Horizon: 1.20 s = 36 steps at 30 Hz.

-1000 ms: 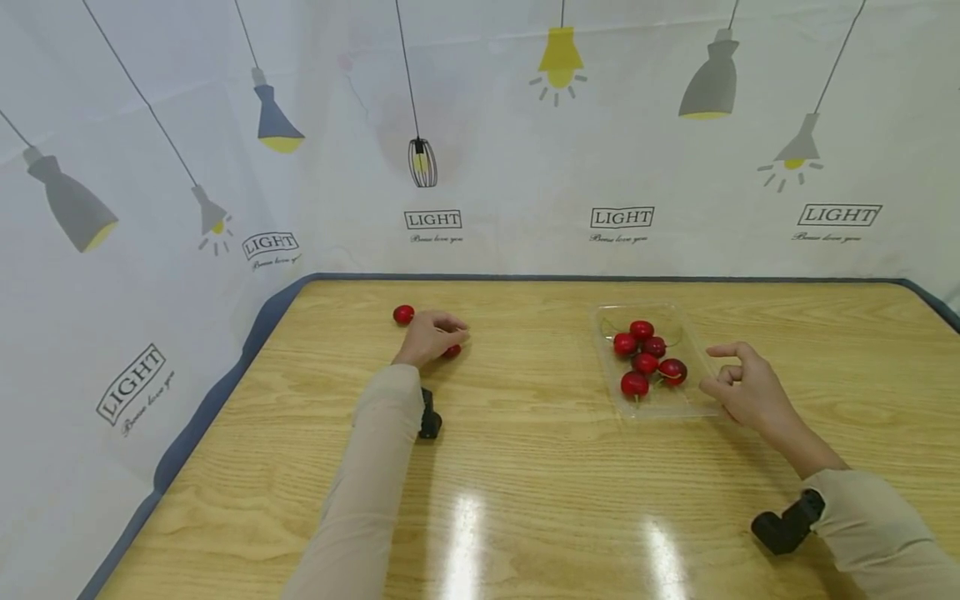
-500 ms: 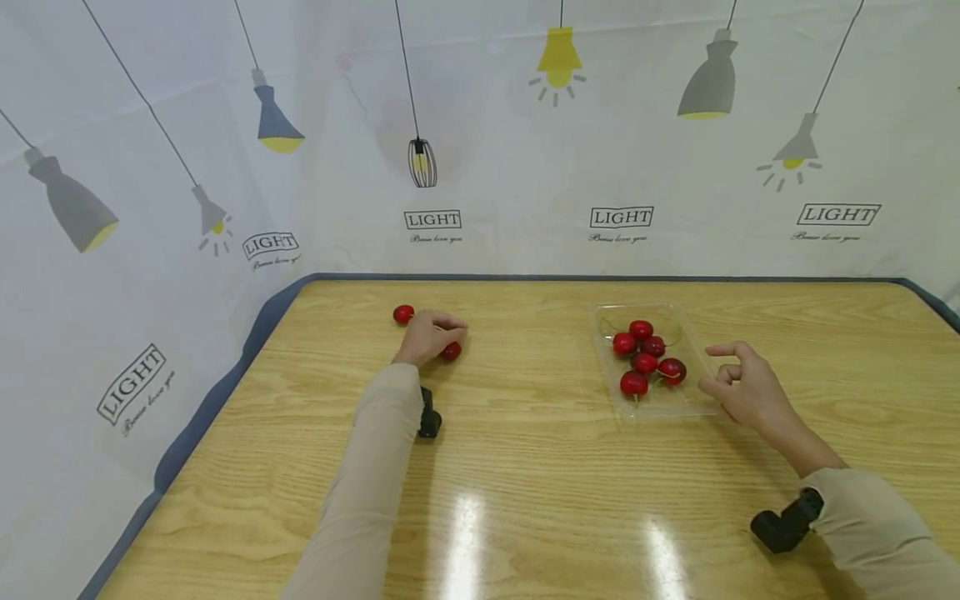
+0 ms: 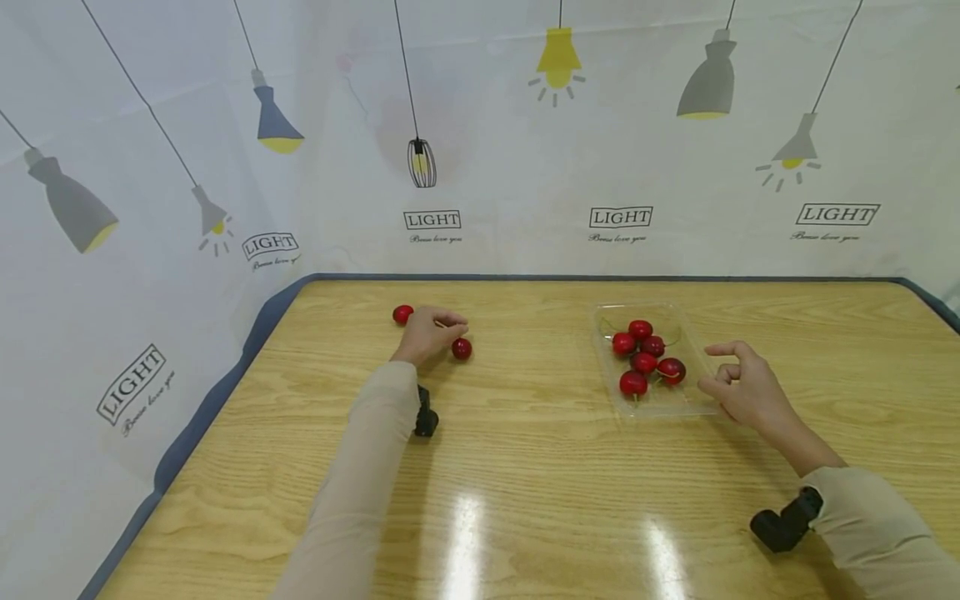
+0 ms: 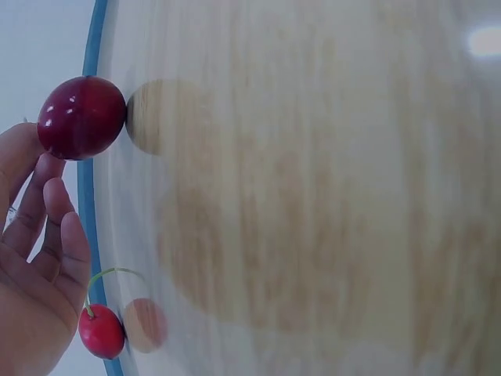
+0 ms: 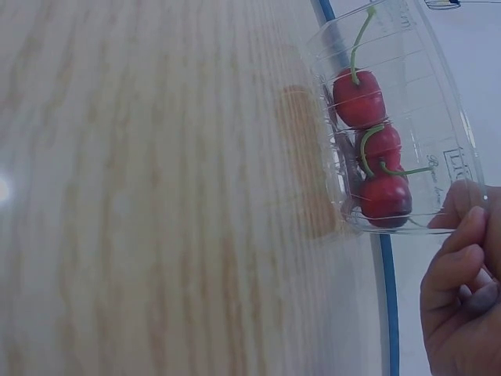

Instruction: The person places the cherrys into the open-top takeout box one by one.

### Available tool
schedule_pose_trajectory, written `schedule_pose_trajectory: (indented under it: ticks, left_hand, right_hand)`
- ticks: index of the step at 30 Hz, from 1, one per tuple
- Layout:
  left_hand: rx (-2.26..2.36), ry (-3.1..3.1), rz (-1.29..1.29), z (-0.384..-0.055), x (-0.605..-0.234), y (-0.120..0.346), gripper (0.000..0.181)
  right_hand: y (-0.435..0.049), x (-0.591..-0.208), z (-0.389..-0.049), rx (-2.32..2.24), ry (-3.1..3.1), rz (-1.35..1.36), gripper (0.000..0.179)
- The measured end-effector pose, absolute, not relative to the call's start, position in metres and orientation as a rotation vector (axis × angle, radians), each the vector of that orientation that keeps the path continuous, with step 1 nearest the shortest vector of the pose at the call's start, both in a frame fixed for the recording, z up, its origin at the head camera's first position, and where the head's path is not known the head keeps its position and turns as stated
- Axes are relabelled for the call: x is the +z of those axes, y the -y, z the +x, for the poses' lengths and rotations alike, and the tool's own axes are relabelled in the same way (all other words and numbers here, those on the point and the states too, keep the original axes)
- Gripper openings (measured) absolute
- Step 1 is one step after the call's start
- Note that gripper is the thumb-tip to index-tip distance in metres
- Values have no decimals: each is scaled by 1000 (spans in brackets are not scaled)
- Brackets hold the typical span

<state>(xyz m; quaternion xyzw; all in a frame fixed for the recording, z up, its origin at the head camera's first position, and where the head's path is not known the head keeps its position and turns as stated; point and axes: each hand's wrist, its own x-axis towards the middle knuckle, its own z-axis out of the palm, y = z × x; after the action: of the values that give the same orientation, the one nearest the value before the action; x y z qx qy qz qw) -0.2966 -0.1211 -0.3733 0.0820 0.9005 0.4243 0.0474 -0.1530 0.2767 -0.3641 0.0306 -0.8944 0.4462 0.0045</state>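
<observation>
A dark red cherry (image 3: 461, 348) sits at the wood table's surface on the left, right by the thumb and index finger of my left hand (image 3: 431, 335). Those two fingertips come together behind it in the left wrist view, where the cherry (image 4: 82, 117) partly covers them; a bit of stem shows there. A brighter cherry (image 3: 402, 314) with a green stem lies just beyond the same hand. On the right, a clear plastic container (image 3: 615, 404) holds several cherries (image 3: 643, 362). My right hand (image 3: 753, 392) pinches the rim of the container (image 5: 450, 229) at its right side.
A wood-grain table (image 3: 525, 467) runs back to a blue edging (image 3: 525, 277). Behind and to the left hangs a white cloth (image 3: 510, 150) printed with lamps. Black wrist cameras (image 3: 786, 521) are strapped under both sleeves.
The dark cherry by my left hand has shifted slightly right and come out from behind the fingers. The right hand and the container have stayed in place.
</observation>
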Motion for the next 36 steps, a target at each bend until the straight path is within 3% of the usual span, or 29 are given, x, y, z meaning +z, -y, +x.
schedule_pose_trajectory:
  ticks: [36]
  left_hand:
    - [1430,-2702,466,-283,-367,127,25]
  right_hand:
    - [-277,-364,-153,1404,2803,64,45]
